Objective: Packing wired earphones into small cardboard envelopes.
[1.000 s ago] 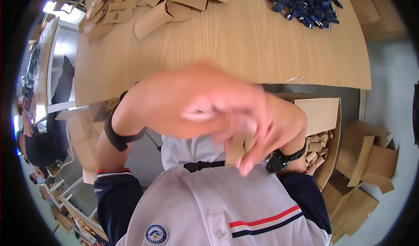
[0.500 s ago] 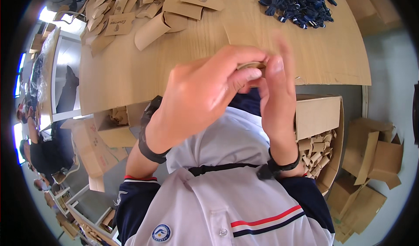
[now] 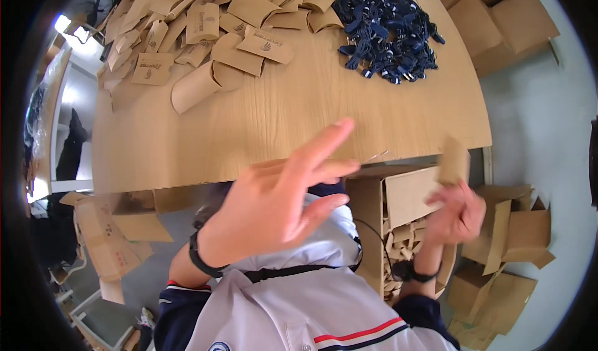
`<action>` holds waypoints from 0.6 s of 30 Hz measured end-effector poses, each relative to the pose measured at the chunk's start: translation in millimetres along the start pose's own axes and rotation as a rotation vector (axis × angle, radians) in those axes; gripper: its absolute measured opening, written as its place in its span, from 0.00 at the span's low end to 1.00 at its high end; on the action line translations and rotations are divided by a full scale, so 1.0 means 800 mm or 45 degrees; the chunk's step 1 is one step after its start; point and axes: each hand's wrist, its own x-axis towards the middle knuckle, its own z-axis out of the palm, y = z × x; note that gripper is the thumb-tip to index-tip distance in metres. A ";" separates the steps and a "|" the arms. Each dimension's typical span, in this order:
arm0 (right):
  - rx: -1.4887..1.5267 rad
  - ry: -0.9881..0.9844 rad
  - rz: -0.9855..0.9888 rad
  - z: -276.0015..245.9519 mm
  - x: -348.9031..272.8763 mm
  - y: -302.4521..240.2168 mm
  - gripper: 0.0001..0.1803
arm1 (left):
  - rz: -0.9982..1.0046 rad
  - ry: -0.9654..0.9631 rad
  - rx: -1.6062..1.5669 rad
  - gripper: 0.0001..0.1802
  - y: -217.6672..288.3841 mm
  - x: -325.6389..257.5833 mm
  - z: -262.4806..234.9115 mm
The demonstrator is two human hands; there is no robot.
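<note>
Left hand (image 3: 274, 208) raised close under the camera, palm up and empty, fingers (image 3: 324, 140) spread and loosely stretched, gripping nothing, with a dark band round the wrist. Beyond those fingertips, the near edge of the wooden table (image 3: 280, 120), and farther past them a heap of flat and folded brown card sleeves (image 3: 205, 33); off beyond and to the right of the fingertips, a tangle of dark blue cords (image 3: 386, 30). Right hand (image 3: 458, 211) out to the right and lower, blurred, fingers curled up toward a small brown card piece (image 3: 453, 159) standing just above the fingertips; looks pinched at its lower edge, though with the blur cannot tell for sure whether held or merely touching. Directly under and to the left of the right fingers, an open cardboard box (image 3: 398, 195) beside the table, with strips of brown card scrap showing inside it near the right wrist. To the right of those fingers, on the floor, more loose brown cartons (image 3: 517, 226), well apart from the table. Nearer than both hands, a white shirt with a red and dark stripe (image 3: 299, 307).
</note>
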 end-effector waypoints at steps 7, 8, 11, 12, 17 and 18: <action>-1.204 0.081 0.346 -0.259 -0.206 0.076 0.03 | -0.585 0.195 0.012 0.27 -0.044 -0.035 -0.036; -1.316 -0.148 0.455 -0.258 -0.218 0.080 0.08 | -0.636 0.228 -0.074 0.25 -0.049 -0.039 -0.039; -1.272 -0.283 0.616 -0.216 -0.169 0.086 0.20 | -0.572 0.181 -0.100 0.25 -0.064 -0.041 -0.040; -1.188 -0.243 0.378 -0.182 -0.130 0.086 0.20 | -0.568 0.169 -0.109 0.25 -0.063 -0.039 -0.037; -0.738 -0.705 -0.202 0.015 0.097 0.030 0.13 | -0.603 0.278 -0.098 0.23 -0.062 -0.039 -0.026; -0.672 -0.842 -0.301 0.061 0.128 0.020 0.10 | -0.606 0.277 -0.096 0.23 -0.064 -0.041 -0.028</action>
